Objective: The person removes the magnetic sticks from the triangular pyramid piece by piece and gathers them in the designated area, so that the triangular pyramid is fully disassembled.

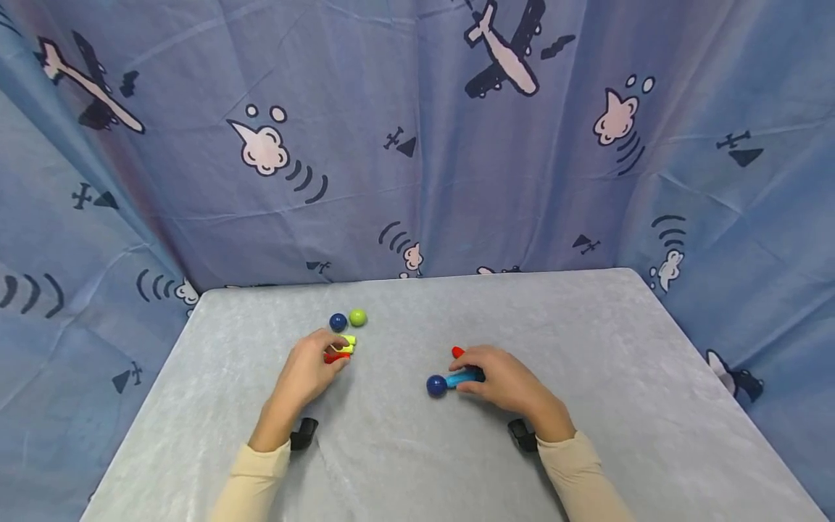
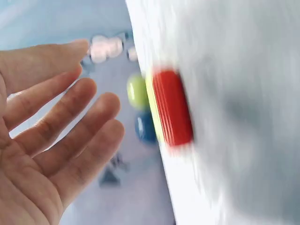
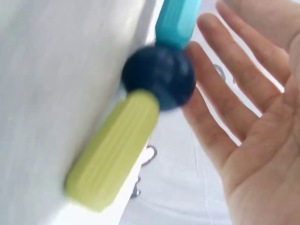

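Evidently the right hand (image 1: 505,378) is relaxed, its grip released, at a light-blue rod (image 3: 177,23), navy ball (image 3: 159,77) and yellow rod (image 3: 112,152) already joined, roughly midway between the side edges of the worktop (image 1: 620,348). The left hand (image 1: 313,366), likewise slack, is by a red piece (image 2: 172,108) and yellow pieces (image 1: 349,341); with a blue ball (image 1: 338,322) and green ball (image 1: 357,317) nearer the far edge, these lie apart, so joining looks partway.

Balls (image 1: 357,317), rods (image 2: 172,108) on pale table (image 1: 385,449).
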`<state>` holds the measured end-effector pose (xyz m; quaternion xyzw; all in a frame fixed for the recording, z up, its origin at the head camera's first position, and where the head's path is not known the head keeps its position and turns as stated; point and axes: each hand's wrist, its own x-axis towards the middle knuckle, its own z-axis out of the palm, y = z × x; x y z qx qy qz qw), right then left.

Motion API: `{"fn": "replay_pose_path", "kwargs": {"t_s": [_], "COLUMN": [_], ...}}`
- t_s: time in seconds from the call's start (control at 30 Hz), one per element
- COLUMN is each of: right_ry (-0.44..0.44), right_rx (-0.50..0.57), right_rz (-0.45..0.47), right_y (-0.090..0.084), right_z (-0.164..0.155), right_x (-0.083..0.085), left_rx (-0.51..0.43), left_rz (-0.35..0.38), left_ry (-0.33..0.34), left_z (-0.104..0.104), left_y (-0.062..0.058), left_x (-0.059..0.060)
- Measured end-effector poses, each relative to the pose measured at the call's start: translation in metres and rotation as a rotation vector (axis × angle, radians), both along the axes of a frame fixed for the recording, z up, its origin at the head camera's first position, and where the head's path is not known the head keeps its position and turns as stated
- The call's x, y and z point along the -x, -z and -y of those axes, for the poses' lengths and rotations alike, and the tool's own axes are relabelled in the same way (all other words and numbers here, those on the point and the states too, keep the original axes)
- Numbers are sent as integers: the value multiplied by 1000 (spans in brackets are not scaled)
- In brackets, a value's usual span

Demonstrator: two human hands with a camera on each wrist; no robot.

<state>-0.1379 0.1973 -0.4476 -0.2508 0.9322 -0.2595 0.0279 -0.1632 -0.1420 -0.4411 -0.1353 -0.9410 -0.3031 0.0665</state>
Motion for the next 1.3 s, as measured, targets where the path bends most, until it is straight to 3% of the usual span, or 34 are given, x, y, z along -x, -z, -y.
{"fn": "replay_pose_path", "kwargs": {"t_s": [0.27, 0.5, 0.77, 1.1, 1.3], "right_ry": [18, 51, 48, -7, -50], "right_rx": [-2, 26, -7, -68, -136], "right_rz": [-35, -31, -60, -110, -227], "right_y": [2, 15, 13, 10, 13], "right_z": [-26, -25, -11, 27, 36], "right_x": [0, -6, -9, -12, -14], "left_rx": [43, 63, 98, 103, 77], "left_rz": [26, 41, 111, 133, 150], "left_ry": [256, 352, 332, 287, 291], "left_z": [-57, -86, -96, -58, -54], "left_y": [8, 16, 22, 22, 23], "left_x": [-8, -18, -26, -29, -32]}}
